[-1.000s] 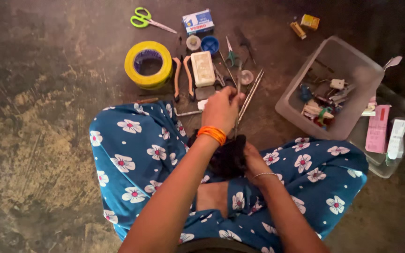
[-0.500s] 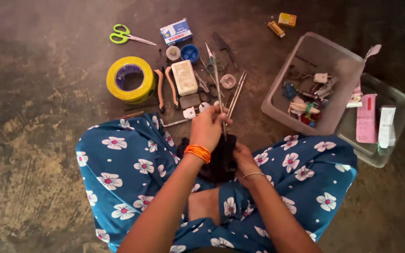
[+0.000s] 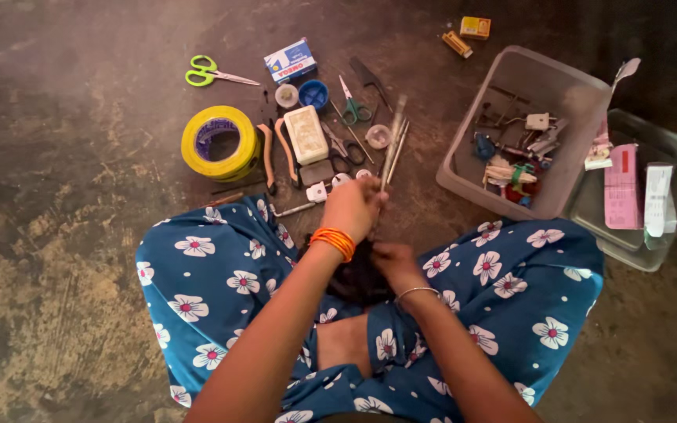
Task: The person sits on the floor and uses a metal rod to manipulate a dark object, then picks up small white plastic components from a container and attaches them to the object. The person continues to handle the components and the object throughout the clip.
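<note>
The floor [image 3: 64, 196] is rough, dark and mottled, and the person sits cross-legged on it in blue trousers with white flowers [image 3: 213, 282], tools spread out towards twelve o'clock. At two o'clock stands a grey plastic bin [image 3: 566, 86] of small parts, touching a clear tray [image 3: 667, 149] of cards; at ten o'clock lies a yellow tape roll [image 3: 221, 142], with green-handled scissors [image 3: 207, 72] beyond it. The left hand [image 3: 352, 207], an orange bangle at its wrist, is closed around the lower end of a bundle of thin metal rods [image 3: 393, 145], and the right hand [image 3: 389, 258] curls shut on a dark tangled mass [image 3: 354, 278] in the lap, though what that mass is I cannot tell. The rods sit just past the knees, among the loose tools, their long axis running from the fist up and slightly right, tips pointing to about one o'clock and close to a small round clear lid [image 3: 377, 136]. The risk, as I judge it, lies in that loose pinch: several slim rods gripped at one end could fan out or slip, scattering into the clutter, and their free tips could knock the lid or snag the small scissors [image 3: 352, 106] nearby. The dark mass could also catch on the rods if the hands draw together.
</note>
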